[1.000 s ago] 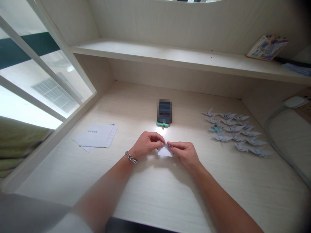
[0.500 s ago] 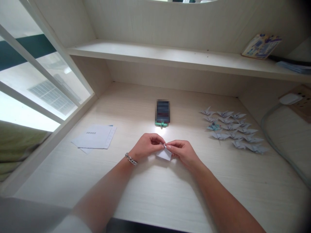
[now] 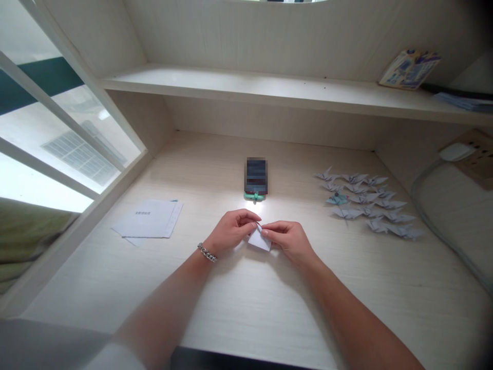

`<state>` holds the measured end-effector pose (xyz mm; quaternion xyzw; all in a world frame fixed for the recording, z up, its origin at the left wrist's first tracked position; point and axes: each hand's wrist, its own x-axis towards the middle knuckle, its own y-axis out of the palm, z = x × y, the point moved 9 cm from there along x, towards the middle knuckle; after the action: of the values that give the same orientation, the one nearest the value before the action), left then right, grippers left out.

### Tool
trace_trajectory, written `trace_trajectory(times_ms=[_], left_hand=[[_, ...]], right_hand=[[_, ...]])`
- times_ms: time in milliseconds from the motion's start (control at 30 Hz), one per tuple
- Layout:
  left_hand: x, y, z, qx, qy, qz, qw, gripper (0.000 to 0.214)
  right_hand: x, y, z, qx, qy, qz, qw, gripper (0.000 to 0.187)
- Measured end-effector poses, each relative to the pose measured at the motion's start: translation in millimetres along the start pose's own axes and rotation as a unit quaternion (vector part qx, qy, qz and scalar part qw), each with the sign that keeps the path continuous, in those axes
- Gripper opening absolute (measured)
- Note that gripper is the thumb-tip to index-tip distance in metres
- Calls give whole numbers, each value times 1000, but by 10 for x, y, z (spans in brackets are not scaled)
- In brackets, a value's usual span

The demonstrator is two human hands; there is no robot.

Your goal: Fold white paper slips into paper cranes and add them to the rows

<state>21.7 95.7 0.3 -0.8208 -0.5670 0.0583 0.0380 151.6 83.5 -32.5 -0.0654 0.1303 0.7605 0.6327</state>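
A small folded piece of white paper [image 3: 260,240] is pinched between both of my hands over the middle of the pale wooden desk [image 3: 246,303]. My left hand [image 3: 231,231], with a metal bracelet at the wrist, closes its fingertips on the paper's top left edge. My right hand [image 3: 290,239] pinches the top right edge, its fingers curled. The fingertips of both hands nearly meet above the paper.
A phone [image 3: 256,177] on a green stand sits just beyond my hands. Several folded paper cranes [image 3: 365,205] lie in rows at the right. Flat paper sheets [image 3: 148,221] lie at the left. A shelf [image 3: 269,90] runs above, with a booklet [image 3: 409,68] on it; a cable [image 3: 435,216] trails at the right.
My hands have drawn closer together on the paper, and the paper has tilted. The view has shifted slightly.
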Motion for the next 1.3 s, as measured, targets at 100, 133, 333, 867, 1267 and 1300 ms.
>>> trace_trajectory(times_ms=[100,133,333,867,1267,1300], left_hand=[[-3,6,-16,-4,6,-7,1000,19],[-4,11,-17,-6,6,-9,1000,19],[7,29,66,-33,-4,-46,998,20],[-12,35,164,-62,-28,-70,995,32],[-20,26,144,-54,-32,-72,995,29],[-20,27,143,-53,-31,-72,996,29]], right_hand=[[-1,-6,2,-5,-3,-7,1000,27],[-1,-8,1,-6,-4,-10,1000,26],[-11,-35,7,-4,-8,-31,999,28],[-6,-6,-26,38,13,-14,999,25],[-18,1,-20,38,20,-14,999,29],[-19,1,-21,38,21,-15,999,29]])
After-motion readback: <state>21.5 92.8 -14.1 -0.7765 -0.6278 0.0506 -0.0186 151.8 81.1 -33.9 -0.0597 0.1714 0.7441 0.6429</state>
